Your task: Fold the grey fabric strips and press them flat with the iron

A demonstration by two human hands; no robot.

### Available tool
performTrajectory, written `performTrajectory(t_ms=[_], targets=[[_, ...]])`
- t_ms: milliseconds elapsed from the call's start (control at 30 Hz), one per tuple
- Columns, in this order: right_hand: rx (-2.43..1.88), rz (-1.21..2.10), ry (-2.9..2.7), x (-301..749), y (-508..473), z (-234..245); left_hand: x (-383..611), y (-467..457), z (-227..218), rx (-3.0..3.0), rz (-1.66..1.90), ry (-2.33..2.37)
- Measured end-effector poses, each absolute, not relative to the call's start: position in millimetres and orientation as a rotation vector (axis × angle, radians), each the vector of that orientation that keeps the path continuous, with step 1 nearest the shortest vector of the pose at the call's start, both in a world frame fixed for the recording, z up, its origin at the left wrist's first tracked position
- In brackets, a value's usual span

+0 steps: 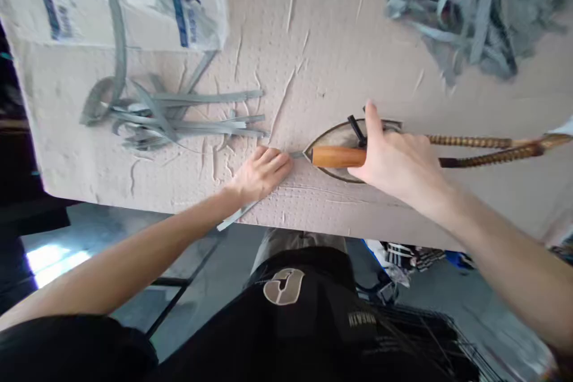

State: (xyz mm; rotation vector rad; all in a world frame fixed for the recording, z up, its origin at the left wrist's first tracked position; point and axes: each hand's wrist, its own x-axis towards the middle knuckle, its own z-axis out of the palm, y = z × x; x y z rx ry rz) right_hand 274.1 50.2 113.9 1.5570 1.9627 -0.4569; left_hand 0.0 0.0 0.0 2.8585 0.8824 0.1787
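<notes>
My right hand (398, 158) is wrapped round the orange-brown handle of a steam iron (338, 157), which stands flat on the pale padded table. Just left of the iron's tip, my left hand (264, 172) presses its fingers onto a narrow grey fabric strip (297, 155). One end of the strip runs under the iron's point; the other hangs out below my left wrist over the table's front edge. Beyond my left hand lies a small bunch of similar grey strips (192, 122), loosely looped at its left end.
A big tangled heap of grey strips (483, 6) covers the far right of the table (322, 71). Printed plastic bags (197, 6) lie at the far left. Two wrapped hoses (474, 152) trail from the iron to the right. Loose threads are scattered about.
</notes>
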Motion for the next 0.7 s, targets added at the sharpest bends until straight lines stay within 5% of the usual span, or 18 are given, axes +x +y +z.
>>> performTrajectory(t_ms=[433,700], targets=[[1.447,-0.353,2.121,253.8,42.4,109.9,27.5,-48.8,30.0,2.546,-0.24,1.25],[1.348,-0.325,2.055,254.4,47.0,115.5,19.9,-43.6,26.5,2.433,0.041,1.306]])
